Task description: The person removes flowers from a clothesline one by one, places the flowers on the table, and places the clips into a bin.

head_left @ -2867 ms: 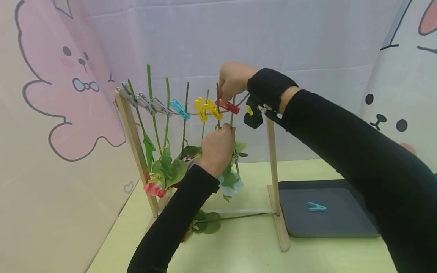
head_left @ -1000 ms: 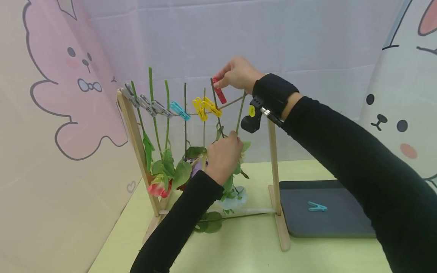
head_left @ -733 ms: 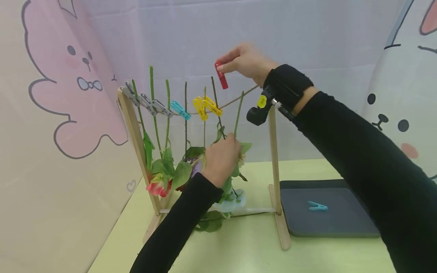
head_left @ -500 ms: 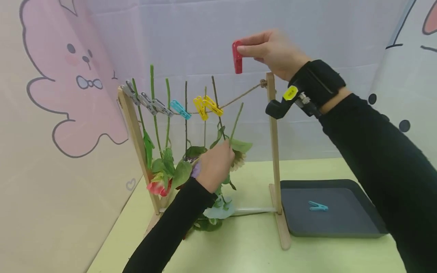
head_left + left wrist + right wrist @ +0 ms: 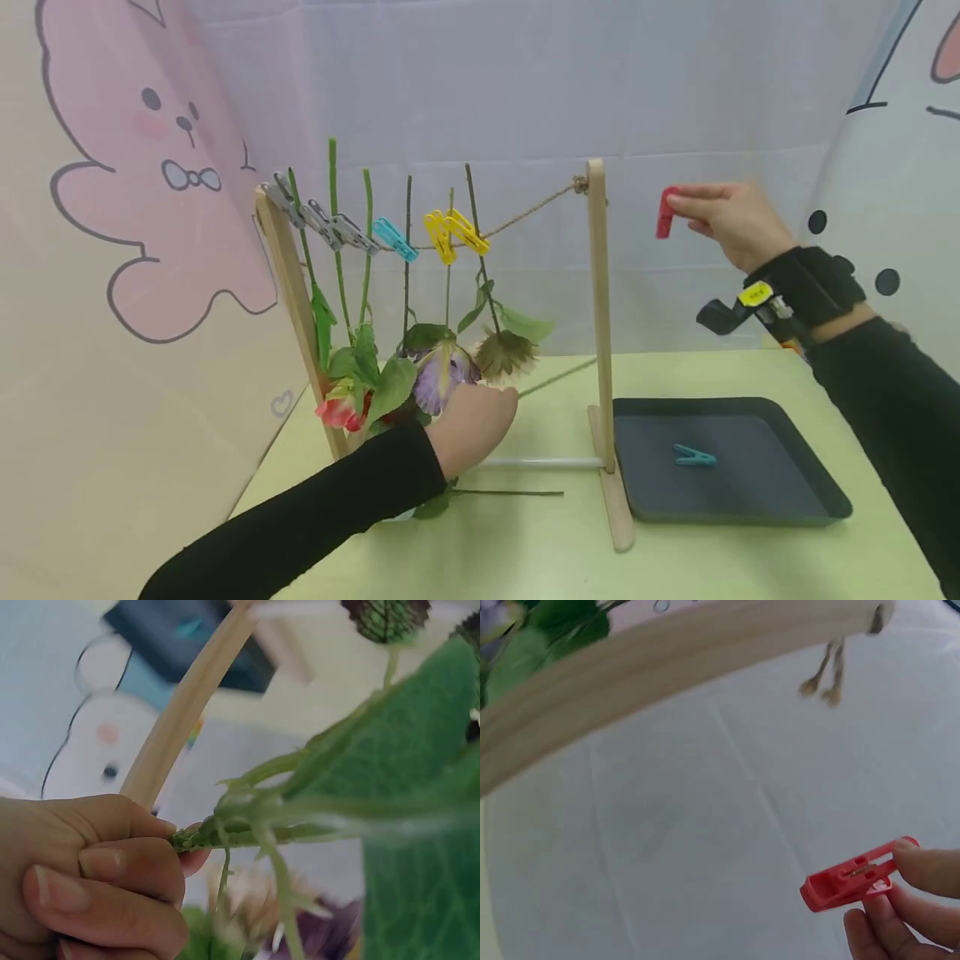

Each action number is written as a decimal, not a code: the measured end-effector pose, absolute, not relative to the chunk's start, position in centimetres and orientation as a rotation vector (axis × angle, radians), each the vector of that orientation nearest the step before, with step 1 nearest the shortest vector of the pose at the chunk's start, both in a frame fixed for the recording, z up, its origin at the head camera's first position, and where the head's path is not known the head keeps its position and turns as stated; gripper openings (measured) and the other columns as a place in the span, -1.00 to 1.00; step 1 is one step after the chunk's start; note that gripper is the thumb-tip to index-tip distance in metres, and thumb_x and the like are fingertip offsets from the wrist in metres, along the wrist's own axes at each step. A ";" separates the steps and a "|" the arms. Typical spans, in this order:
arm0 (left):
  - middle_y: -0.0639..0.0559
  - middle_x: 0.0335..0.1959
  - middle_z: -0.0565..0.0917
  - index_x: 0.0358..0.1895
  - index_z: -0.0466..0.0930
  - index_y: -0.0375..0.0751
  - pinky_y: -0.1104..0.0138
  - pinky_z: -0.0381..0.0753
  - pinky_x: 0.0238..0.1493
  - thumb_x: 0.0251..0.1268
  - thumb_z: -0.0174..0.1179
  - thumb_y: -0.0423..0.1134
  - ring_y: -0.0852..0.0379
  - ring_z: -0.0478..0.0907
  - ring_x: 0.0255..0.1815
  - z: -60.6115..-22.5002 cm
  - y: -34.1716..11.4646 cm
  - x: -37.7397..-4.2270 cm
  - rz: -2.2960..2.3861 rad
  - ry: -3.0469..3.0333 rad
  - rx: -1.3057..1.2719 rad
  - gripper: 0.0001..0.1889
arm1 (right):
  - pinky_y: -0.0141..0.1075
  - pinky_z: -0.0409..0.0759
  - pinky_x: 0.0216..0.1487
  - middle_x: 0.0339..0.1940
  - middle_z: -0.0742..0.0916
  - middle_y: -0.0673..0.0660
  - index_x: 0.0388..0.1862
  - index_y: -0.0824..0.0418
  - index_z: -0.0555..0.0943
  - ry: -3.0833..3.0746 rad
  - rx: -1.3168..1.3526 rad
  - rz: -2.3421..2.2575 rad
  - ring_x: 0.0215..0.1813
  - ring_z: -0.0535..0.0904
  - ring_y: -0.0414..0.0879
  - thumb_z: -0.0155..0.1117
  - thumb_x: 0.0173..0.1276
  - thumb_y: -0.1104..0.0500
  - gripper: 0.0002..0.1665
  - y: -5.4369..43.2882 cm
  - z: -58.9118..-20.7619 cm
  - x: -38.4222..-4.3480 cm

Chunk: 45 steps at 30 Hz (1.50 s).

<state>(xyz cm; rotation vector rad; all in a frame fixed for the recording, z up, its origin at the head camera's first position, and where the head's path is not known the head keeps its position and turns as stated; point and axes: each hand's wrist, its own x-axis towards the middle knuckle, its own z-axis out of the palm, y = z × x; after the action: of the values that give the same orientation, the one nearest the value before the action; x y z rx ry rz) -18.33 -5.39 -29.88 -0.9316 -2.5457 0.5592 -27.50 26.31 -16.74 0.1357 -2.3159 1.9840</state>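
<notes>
Pinching a red clothespin (image 5: pixel 664 213), the person's right hand (image 5: pixel 742 223) hung right of the wooden frame (image 5: pixel 602 308), while the left hand (image 5: pixel 474 425) gripped a green stem (image 5: pixel 558 377) near the purple flower (image 5: pixel 437 382).

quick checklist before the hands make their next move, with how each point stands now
1. Red clothespin secure: ok, pinched in the right hand.
2. Red clothespin off the rope: ok, held apart from it.
3. Green stem gripped: ok, by the left hand.
4. Stem clear of the right post: cannot tell, they overlap in the head view.
5. Room in the tray: ok, only one blue clothespin there.
</notes>
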 end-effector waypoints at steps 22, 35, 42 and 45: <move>0.26 -0.80 0.16 -0.70 0.33 0.09 0.44 -0.01 -0.72 0.17 0.23 -0.12 0.28 -0.08 -0.73 -40.5 -2.8 -19.6 1.001 -2.488 -1.090 -0.66 | -0.05 0.56 -0.20 -0.20 0.69 0.38 -0.10 0.52 0.57 -3.164 0.386 0.809 -0.17 0.61 0.22 0.33 0.13 0.17 -0.54 31.7 -36.5 -24.4; 0.22 -0.81 0.13 -0.73 0.30 0.06 0.43 0.01 -0.71 0.17 0.23 -0.19 0.28 -0.08 -0.72 -43.6 -3.6 -20.5 0.839 -2.497 -1.132 -0.63 | -0.25 0.51 -0.41 -0.47 0.68 0.07 -0.38 0.33 0.64 -3.287 0.618 0.815 -0.46 0.55 -0.15 0.31 -0.02 0.36 -0.84 34.3 -40.3 -21.6; 0.24 -0.77 0.35 -0.65 0.39 0.05 0.46 0.21 -0.72 0.19 0.22 -0.19 0.33 0.07 -0.75 -44.5 -3.6 -21.0 0.809 -2.535 -1.166 -0.72 | -0.36 0.45 -0.48 -0.50 0.66 0.00 -0.44 0.24 0.62 -3.317 0.720 0.714 -0.50 0.48 -0.27 0.31 -0.09 0.45 -0.80 34.5 -41.2 -20.7; 0.24 -0.76 0.38 -0.66 0.40 0.05 0.46 0.24 -0.72 0.18 0.21 -0.21 0.34 0.11 -0.74 -44.5 -3.6 -21.2 0.798 -2.570 -1.150 -0.71 | -0.36 0.46 -0.48 -0.48 0.66 0.02 -0.42 0.26 0.62 -3.332 0.699 0.722 -0.47 0.49 -0.24 0.31 -0.11 0.46 -0.78 34.4 -41.4 -20.5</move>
<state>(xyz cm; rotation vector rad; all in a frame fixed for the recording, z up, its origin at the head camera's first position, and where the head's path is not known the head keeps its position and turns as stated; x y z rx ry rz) -21.15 -3.65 -44.54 -1.1501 -2.5703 0.7977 -20.49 34.42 -41.37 0.6986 -3.3321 0.7218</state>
